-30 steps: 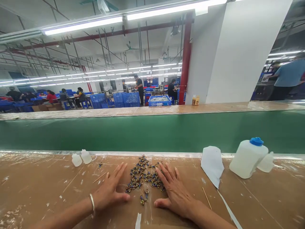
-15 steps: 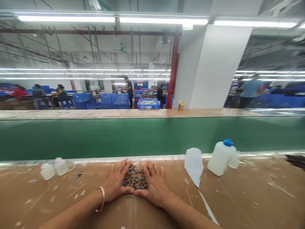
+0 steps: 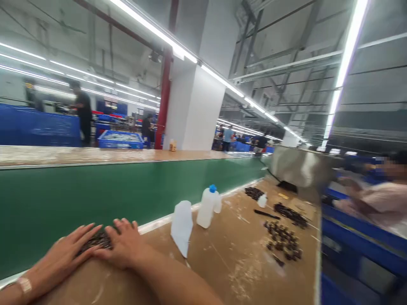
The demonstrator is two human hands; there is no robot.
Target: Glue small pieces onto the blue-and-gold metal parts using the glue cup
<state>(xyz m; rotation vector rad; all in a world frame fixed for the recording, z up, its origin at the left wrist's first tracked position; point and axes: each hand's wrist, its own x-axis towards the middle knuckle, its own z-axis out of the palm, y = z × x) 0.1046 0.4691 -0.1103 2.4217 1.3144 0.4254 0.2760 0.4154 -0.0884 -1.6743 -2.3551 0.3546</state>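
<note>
My left hand (image 3: 68, 250), with a bracelet (image 3: 24, 284) on its wrist, lies low with its fingers stretched out. My right hand (image 3: 125, 245) is spread beside it, the thumbs almost meeting. Between the two hands sits a heap of small dark parts (image 3: 99, 239), partly covered by the fingers and blurred. Both hands reach over the line of the white edge strip (image 3: 155, 224) by the green belt (image 3: 133, 190). To the right of my right hand, a white pointed sheet or scoop (image 3: 182, 226) stands near a translucent bottle (image 3: 206, 207) with a blue cap.
Further right on the brown tabletop (image 3: 216, 262) are dark-brown small pieces (image 3: 282, 241), dark bundles (image 3: 291, 215), a black stick (image 3: 266, 214) and a small white bottle (image 3: 262, 201). A grey metal housing (image 3: 299, 169) straddles the far end. A person (image 3: 378, 199) sits at right.
The view has turned to the right and tilted. My hands and the heap between them have moved forward, from the brown tabletop to the edge of the green belt.
</note>
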